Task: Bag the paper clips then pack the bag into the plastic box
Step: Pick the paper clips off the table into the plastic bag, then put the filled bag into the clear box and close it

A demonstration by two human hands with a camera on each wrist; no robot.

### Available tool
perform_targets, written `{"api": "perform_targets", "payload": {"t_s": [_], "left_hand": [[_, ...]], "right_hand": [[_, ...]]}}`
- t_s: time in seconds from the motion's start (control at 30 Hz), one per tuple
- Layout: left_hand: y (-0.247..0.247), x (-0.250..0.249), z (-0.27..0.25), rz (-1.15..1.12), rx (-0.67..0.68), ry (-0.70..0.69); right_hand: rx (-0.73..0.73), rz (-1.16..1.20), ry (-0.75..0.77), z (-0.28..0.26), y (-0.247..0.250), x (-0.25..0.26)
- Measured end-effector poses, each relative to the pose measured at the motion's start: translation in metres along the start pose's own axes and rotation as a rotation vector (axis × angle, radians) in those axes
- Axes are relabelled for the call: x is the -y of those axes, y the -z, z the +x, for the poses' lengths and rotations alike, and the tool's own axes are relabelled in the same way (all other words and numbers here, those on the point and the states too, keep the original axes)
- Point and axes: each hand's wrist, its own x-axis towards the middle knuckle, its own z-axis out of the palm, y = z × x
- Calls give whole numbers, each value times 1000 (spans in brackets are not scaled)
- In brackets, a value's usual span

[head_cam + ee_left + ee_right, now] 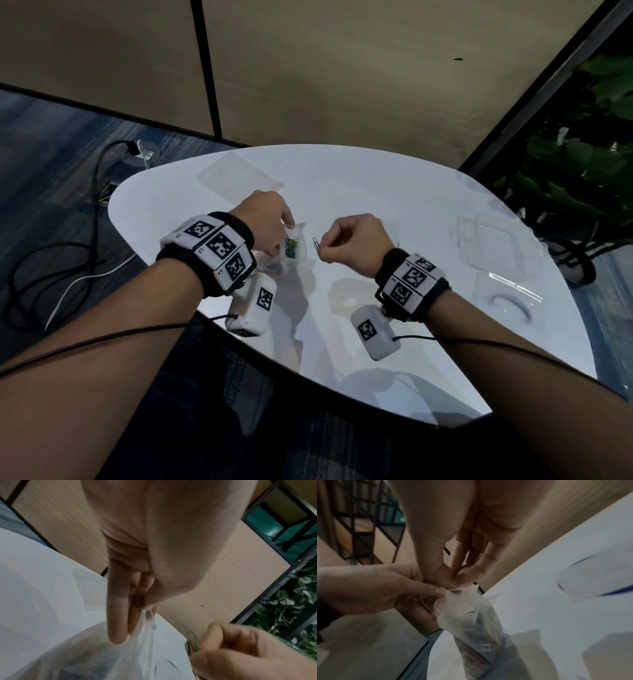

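My left hand (pixel 274 222) pinches the rim of a small clear plastic bag (pixel 295 247) and holds its mouth open above the white table (pixel 394 192). Several coloured paper clips (pixel 291 247) lie inside the bag. My right hand (pixel 346 240) pinches one green paper clip (pixel 315 242) just right of the bag's mouth. In the left wrist view the green paper clip (pixel 193 641) sticks up from the right hand's fingertips, beside the bag (pixel 102 655). In the right wrist view the bag (pixel 471 615) hangs below both hands. A clear plastic box (pixel 493 243) sits at the table's right.
A flat clear sheet or spare bag (pixel 236 174) lies at the table's far left. Another clear plastic piece with a dark curved mark (pixel 510 301) lies at the right, near me. Black and white cables (pixel 68 240) trail on the carpet to the left. Plants (pixel 582 154) stand to the right.
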Motion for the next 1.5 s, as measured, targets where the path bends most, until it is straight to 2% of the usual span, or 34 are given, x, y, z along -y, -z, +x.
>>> {"api": "perform_targets", "payload": {"t_s": [0.2,0.3,0.37,0.43,0.5,0.63,0.73,0.83,0.97,1.13,1.37,1.5], "left_hand": [[-2,-11,-1,-57,87,-22],[-2,-16,-3,-68,137,-65],[-3,-20,-4,-76,188,-105],[-6,-26,-3,-96,253,-153],[-9,-31,-2,-110,308,-206],[-21,-39,3,-60,350,-252],[-33,-44,11,101,243,-332],[-41,-55,11,161,126,-446],[-51,-62,14,141,26,-458],[-60,-62,28,149,0,-481],[-44,-40,63,252,-91,-357],[-46,-22,87,169,-115,-315]], "right_hand": [[55,-34,64,-4,-16,0],[-39,5,69,-14,1,-9],[-86,-52,77,-20,17,-18],[-13,-163,82,-29,30,-26],[58,-178,92,-37,37,-36],[-3,-80,50,-42,42,-48],[-16,-126,34,-37,38,-54],[-34,-15,-47,-27,37,-57],[-35,200,-168,-18,37,-59],[-44,327,-282,-13,50,-60],[-180,330,-391,9,77,-84],[-218,80,-330,24,79,-104]]}}
